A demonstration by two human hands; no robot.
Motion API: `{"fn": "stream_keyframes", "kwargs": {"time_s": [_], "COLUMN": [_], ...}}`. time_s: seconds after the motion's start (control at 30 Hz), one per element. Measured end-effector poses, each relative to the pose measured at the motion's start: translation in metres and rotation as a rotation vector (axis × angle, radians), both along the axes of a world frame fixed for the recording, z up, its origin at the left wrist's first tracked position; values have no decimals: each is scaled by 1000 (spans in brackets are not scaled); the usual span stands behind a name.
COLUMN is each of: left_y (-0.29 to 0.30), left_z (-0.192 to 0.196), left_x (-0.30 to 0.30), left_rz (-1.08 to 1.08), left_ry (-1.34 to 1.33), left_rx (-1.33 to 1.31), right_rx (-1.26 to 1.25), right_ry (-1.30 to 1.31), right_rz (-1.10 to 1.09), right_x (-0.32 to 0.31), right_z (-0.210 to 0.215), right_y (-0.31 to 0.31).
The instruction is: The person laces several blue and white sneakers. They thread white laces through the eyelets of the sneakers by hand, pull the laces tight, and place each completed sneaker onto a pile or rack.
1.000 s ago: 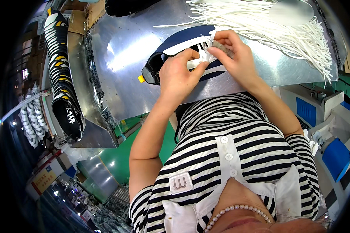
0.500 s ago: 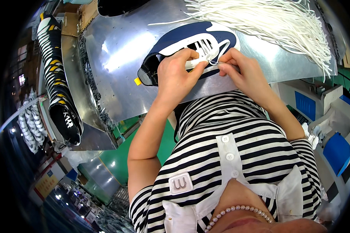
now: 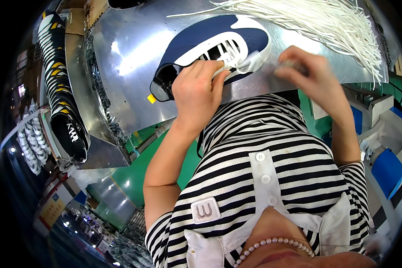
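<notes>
A navy and white shoe upper (image 3: 201, 39) lies on the metal table, its dark opening and yellow tab toward the left. White lace (image 3: 230, 57) runs across its eyelet area. My left hand (image 3: 196, 89) is closed on the near white eyelet edge, thumb and fingers pinching it beside the lace; what lies under the fingers is hidden. Apart from the shoe, to its right, my right hand (image 3: 312, 73) hangs above the table's near edge. Its fingers are curled together around something greyish, too blurred to name.
A heap of white laces (image 3: 317, 31) spreads over the table's far right. Left of the metal table (image 3: 120, 96), a long row of nested dark shoe uppers (image 3: 60, 89) stands along a metal ledge. Part of a black object (image 3: 127, 3) shows at the far edge.
My right hand has moved away from the lace, to the right. The shoe upper and my left hand have shifted slightly left, with the left hand still gripping it.
</notes>
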State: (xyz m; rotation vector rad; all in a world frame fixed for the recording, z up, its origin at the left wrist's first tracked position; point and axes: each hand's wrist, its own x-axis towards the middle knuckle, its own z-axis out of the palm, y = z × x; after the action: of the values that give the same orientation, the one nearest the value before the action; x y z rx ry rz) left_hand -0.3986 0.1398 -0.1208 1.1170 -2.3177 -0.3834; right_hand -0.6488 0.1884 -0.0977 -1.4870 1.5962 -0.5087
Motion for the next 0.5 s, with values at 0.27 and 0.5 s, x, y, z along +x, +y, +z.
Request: {"fn": "stream_keyframes", "kwargs": {"time_s": [0.27, 0.5], "left_y": [0, -2], "left_z": [-3, -8], "left_x": [-4, -1], "left_rz": [-130, -166], "left_ry": [-10, 25], "left_rx": [-210, -139], "right_rx": [-537, -226], "right_ry": [342, -117], "right_rz": [349, 271], "right_x": [58, 56], "right_z": [-9, -24], "right_y": [-43, -70]}}
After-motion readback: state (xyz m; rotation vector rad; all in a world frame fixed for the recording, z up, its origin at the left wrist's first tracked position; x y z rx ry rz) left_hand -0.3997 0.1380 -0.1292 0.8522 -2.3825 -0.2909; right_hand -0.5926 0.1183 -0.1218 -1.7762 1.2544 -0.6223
